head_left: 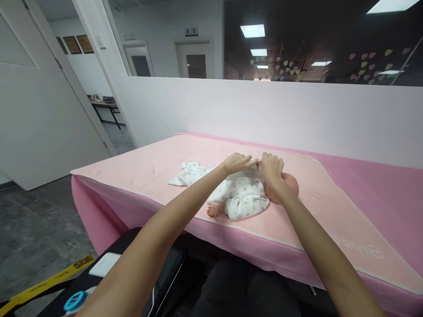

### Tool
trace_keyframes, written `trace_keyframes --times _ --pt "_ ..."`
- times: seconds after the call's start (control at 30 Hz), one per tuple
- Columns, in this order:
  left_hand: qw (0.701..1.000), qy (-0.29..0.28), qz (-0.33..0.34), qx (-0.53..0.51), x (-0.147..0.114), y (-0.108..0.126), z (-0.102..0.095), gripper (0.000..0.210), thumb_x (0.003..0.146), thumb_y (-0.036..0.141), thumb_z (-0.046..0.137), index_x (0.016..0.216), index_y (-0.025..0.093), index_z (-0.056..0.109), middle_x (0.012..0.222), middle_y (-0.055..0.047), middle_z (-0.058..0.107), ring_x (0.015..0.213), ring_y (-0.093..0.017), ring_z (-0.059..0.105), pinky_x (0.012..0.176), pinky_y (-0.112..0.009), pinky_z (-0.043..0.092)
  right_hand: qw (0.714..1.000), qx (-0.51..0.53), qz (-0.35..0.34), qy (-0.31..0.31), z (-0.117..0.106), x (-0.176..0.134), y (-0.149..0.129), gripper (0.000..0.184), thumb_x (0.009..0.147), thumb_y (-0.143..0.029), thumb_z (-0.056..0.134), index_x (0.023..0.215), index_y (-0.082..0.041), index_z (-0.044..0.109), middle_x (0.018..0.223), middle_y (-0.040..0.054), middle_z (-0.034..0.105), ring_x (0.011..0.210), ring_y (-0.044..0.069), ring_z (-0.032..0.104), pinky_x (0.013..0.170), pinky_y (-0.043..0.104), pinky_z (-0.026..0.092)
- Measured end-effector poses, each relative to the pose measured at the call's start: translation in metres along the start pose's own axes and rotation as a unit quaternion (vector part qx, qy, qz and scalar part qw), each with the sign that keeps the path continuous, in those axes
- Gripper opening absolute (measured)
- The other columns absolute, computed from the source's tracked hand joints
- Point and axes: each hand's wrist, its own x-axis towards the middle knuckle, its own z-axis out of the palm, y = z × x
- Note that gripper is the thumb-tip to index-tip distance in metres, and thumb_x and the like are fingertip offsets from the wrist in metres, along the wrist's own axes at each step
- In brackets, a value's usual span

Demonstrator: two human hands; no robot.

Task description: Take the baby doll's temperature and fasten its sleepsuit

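A baby doll (214,210) in a white long-sleeved outfit (246,191) with small prints lies on a pale pink mat (155,171), its head to the right and a bare hand toward me. My left hand (239,163) reaches over the doll's body, its fingers closed at the far side of the outfit. Just beside it, my right hand (271,167) is curled shut near the doll's head (291,182), partly covering it. The fingertips of both hands nearly meet above the chest. Whatever they pinch there is small and mostly hidden by the fingers.
A pink cloth (380,185) covers the table under the mat and hangs over the front edge. A white wall (264,110) with a window stands behind. At lower left are a black case or seat (165,273), a white card-like object (105,263) and a blue-capped item (75,300).
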Motion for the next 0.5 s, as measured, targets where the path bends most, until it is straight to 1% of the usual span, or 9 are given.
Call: trace_keyframes --times 0.07,0.17,0.23,0.3,0.33,0.37,0.4,0.47,0.5 --pt "1.000 -0.007 0.007 -0.003 -0.001 0.000 -0.002 0.033 0.090 0.012 0.033 0.114 0.023 0.054 0.091 -0.009 0.059 0.076 -0.017 0.061 0.063 -0.029 0.041 0.999 -0.013 -0.033 -0.013 -0.006 0.000 0.003 0.019 0.086 -0.021 0.050 0.095 -0.013 0.065 0.094 0.0175 0.068 0.084 0.027 0.061 0.068 0.035 0.036" --pt "0.999 -0.027 -0.024 0.000 -0.007 -0.008 -0.008 0.037 0.086 0.005 0.036 0.113 0.023 0.056 0.095 -0.010 0.060 0.084 -0.020 0.061 0.067 -0.029 0.042 0.994 -0.014 -0.092 -0.057 -0.011 -0.005 0.006 0.023 0.086 -0.013 0.044 0.080 -0.016 0.066 0.086 0.0127 0.070 0.079 0.024 0.060 0.067 0.034 0.032" --pt "0.996 -0.052 -0.073 0.011 -0.012 -0.019 -0.013 0.035 0.080 -0.002 0.041 0.101 0.018 0.062 0.095 -0.012 0.062 0.092 -0.023 0.060 0.070 -0.031 0.043 0.992 -0.012 -0.103 -0.066 -0.012 -0.014 0.009 0.026 0.085 -0.010 0.044 0.072 -0.016 0.066 0.079 0.0118 0.069 0.075 0.023 0.058 0.068 0.034 0.031" --pt "0.988 -0.086 -0.128 0.004 -0.018 -0.032 -0.020 0.032 0.072 -0.007 0.046 0.083 0.015 0.066 0.092 -0.012 0.064 0.093 -0.026 0.061 0.072 -0.032 0.043 0.991 0.000 -0.118 -0.067 -0.009 -0.025 0.011 0.027 0.084 -0.010 0.044 0.068 -0.016 0.064 0.076 0.0114 0.069 0.073 0.022 0.057 0.069 0.035 0.032" --pt "0.981 -0.113 -0.156 -0.017 -0.020 -0.039 -0.024 0.031 0.068 -0.009 0.050 0.076 0.015 0.067 0.088 -0.011 0.065 0.091 -0.026 0.061 0.072 -0.033 0.044 0.989 0.007 -0.128 -0.067 -0.007 -0.032 0.013 0.026 0.083 -0.009 0.045 0.067 -0.016 0.064 0.076 0.0115 0.069 0.074 0.022 0.057 0.071 0.035 0.032" --pt "0.970 -0.155 -0.183 -0.048 -0.021 -0.045 -0.028 0.029 0.063 -0.009 0.055 0.071 0.016 0.068 0.082 -0.009 0.066 0.086 -0.026 0.062 0.072 -0.033 0.044 0.988 0.013 -0.139 -0.067 -0.005 -0.038 0.015 0.025 0.081 -0.009 0.046 0.066 -0.016 0.064 0.077 0.0116 0.069 0.076 0.023 0.057 0.073 0.036 0.033" --pt "0.950 -0.216 -0.208 -0.087 -0.022 -0.050 -0.032 0.028 0.058 -0.007 0.061 0.069 0.018 0.069 0.076 -0.007 0.066 0.080 -0.026 0.063 0.070 -0.033 0.045 0.986 0.020 -0.150 -0.069 -0.002 -0.043 0.017 0.024 0.080 -0.009 0.047 0.065 -0.016 0.064 0.078 0.0115 0.069 0.079 0.023 0.058 0.076 0.037 0.033" --pt "0.894 -0.339 -0.234 -0.178 -0.020 -0.058 -0.037 0.031 0.052 0.001 0.072 0.074 0.023 0.072 0.069 -0.004 0.067 0.071 -0.024 0.063 0.067 -0.032 0.046 0.983 0.046 -0.164 -0.068 0.003 -0.052 0.023 0.021 0.079 -0.011 0.050 0.068 -0.017 0.066 0.084 0.0103 0.070 0.086 0.024 0.058 0.082 0.038 0.034" --pt "0.872 -0.371 -0.231 -0.220 -0.018 -0.060 -0.037 0.032 0.052 0.007 0.075 0.079 0.025 0.073 0.070 -0.003 0.068 0.070 -0.023 0.063 0.066 -0.032 0.047 0.983 0.068 -0.161 -0.060 0.004 -0.054 0.026 0.019 0.080 -0.015 0.050 0.071 -0.018 0.067 0.089 0.0095 0.070 0.090 0.024 0.058 0.085 0.038 0.034"
